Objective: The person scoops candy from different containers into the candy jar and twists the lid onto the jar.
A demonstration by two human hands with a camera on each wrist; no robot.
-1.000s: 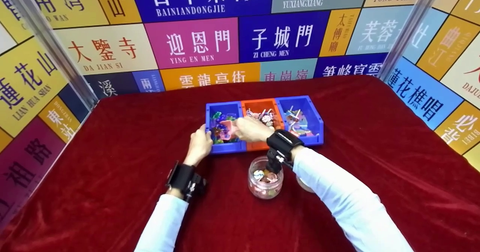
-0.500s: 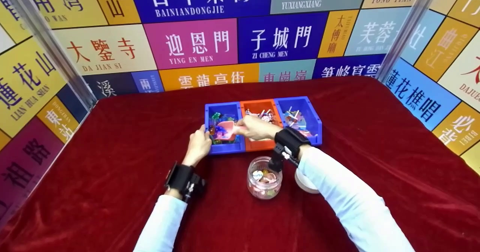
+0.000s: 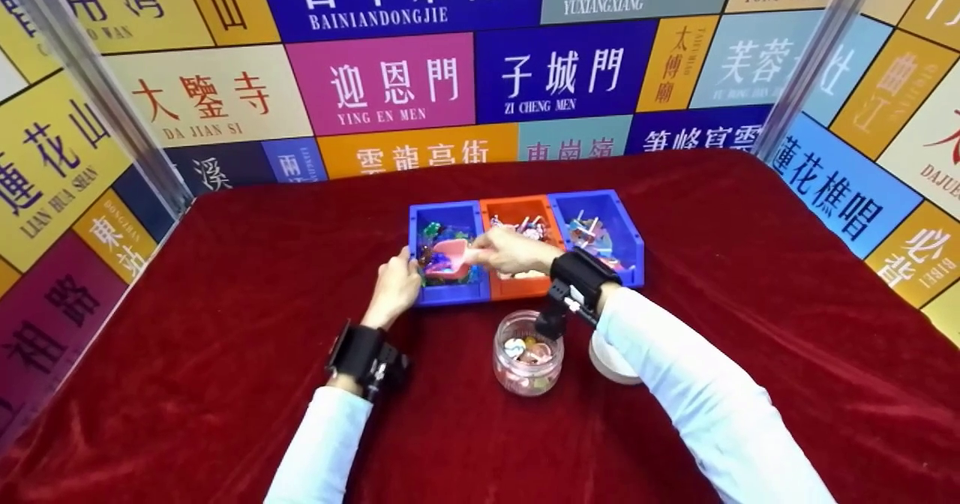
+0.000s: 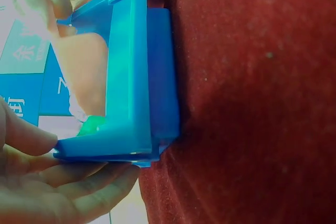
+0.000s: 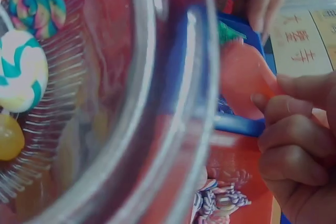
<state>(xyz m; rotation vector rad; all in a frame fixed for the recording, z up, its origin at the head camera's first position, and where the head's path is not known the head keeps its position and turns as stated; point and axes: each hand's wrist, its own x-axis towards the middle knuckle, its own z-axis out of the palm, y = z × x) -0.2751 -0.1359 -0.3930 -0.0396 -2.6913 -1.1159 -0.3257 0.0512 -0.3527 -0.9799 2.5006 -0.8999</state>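
Observation:
My right hand [image 3: 514, 253] pinches the handle of a pink scoop [image 3: 450, 256] over the left blue bin [image 3: 450, 296]. The scoop's bowl faces up with blue and purple translucent pieces in it. More green and blue pieces lie in the bin around it. My left hand [image 3: 396, 285] grips that bin's left side wall; in the left wrist view the thumb [image 4: 31, 137] is at the wall's edge and the fingers are under its outer side. Below my right wrist stands an open glass jar [image 3: 528, 385] holding swirled lollipops and other candies.
An orange bin [image 3: 517, 289] with striped wrapped candies joins the left bin. Beyond it is a right blue bin [image 3: 634, 253] with lollipop-like sticks. A white round lid [image 3: 611, 365] lies right of the jar, partly under my right forearm. Printed panels stand behind the red cloth [image 3: 262, 339].
My right hand has shifted slightly right, turning the scoop so its bowl shows more, with pieces in it. More of the lid shows beside my forearm. My left hand keeps its grip.

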